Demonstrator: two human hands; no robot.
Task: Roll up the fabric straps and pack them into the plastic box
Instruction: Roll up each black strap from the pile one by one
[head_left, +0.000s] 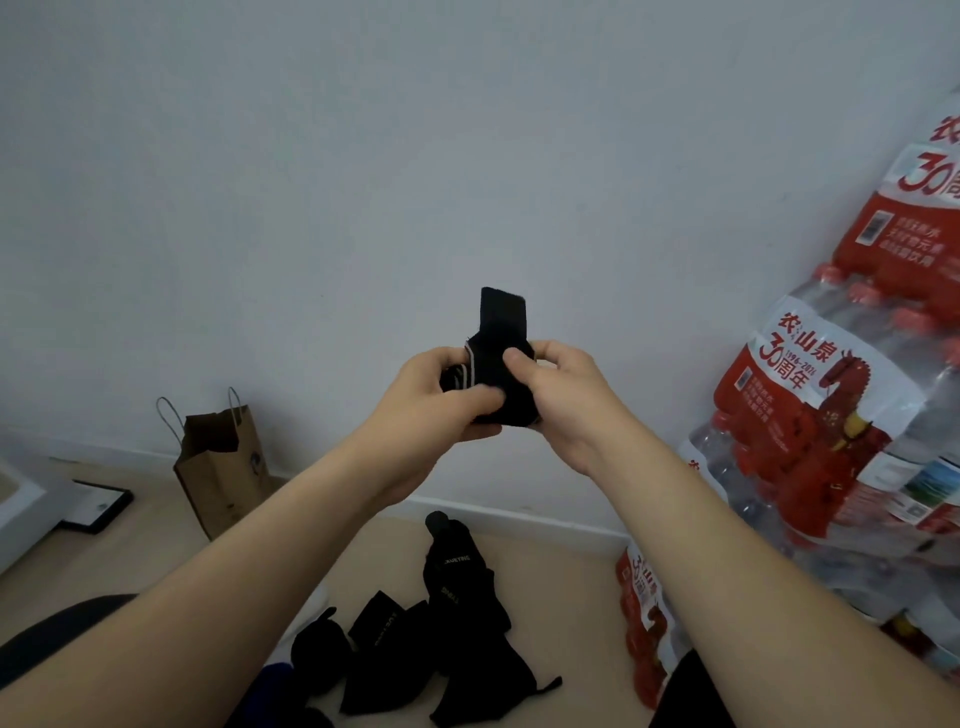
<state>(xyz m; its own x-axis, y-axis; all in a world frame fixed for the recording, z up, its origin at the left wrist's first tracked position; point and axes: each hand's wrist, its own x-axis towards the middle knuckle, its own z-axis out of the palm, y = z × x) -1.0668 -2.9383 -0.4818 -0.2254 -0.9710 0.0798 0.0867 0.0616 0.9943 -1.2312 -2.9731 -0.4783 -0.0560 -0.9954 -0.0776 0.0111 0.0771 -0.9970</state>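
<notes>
I hold a black fabric strap (501, 332) up in front of the white wall, mostly wound into a roll, with its loose end sticking upward. My left hand (431, 400) grips the roll from the left, fingers curled round it, where thin white stripes show. My right hand (556, 395) holds the roll from the right, thumb pressed on its front. Below, on the floor, lies a pile of black straps (441, 639), some with white lettering. No plastic box can be made out.
A brown paper bag (218, 467) with handles stands on the wooden floor at the left, next to a black flat item (98, 509). Shrink-wrapped packs of water bottles (841, 415) with red labels are stacked along the right wall.
</notes>
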